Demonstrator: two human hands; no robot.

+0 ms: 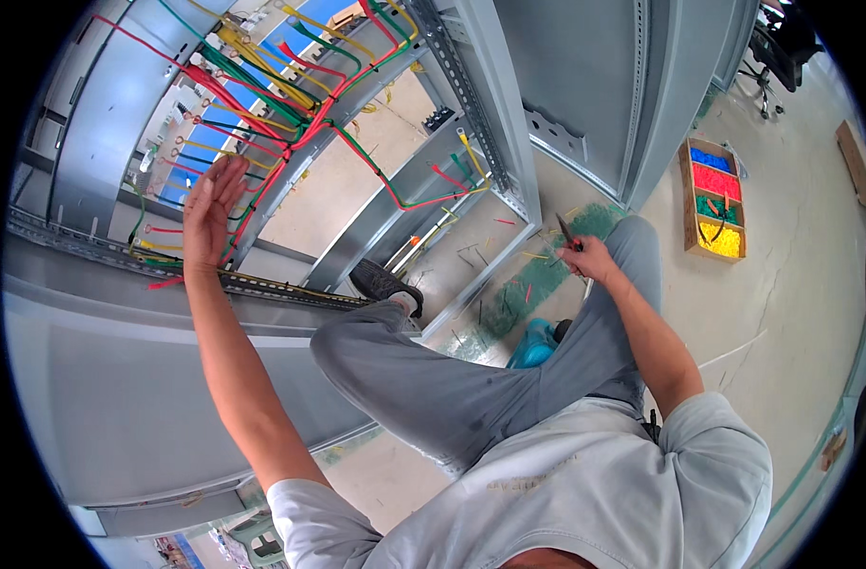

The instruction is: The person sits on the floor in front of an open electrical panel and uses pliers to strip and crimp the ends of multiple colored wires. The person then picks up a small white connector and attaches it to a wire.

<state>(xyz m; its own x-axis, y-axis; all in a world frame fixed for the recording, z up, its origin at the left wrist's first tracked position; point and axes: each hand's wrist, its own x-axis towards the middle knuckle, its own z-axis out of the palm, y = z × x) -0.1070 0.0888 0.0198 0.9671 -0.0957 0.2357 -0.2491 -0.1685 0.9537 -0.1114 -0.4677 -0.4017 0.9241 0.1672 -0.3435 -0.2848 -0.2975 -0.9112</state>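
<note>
My left hand (214, 211) is raised at the left, its fingers stretched out and no object visible in it. It is beside a branching harness of red, green and yellow wires (305, 142), fixed across the open grey metal cabinet frame (352, 237). Several wire ends carry ring terminals and coloured sleeves, and the hand covers some of them. Over my right knee, my right hand (589, 258) is closed around a small dark hand tool (565, 228) with a narrow pointed end. Its handles are hidden in the palm, so its exact kind is unclear.
On the floor at right stands a wooden box (689, 204) of blue, red, green and yellow small parts, with a black-and-orange-handled tool (719, 223) on top. Wire scraps (505, 296) litter the floor. My shoe (385, 286) is inside the frame. An office chair (769, 57) stands far right.
</note>
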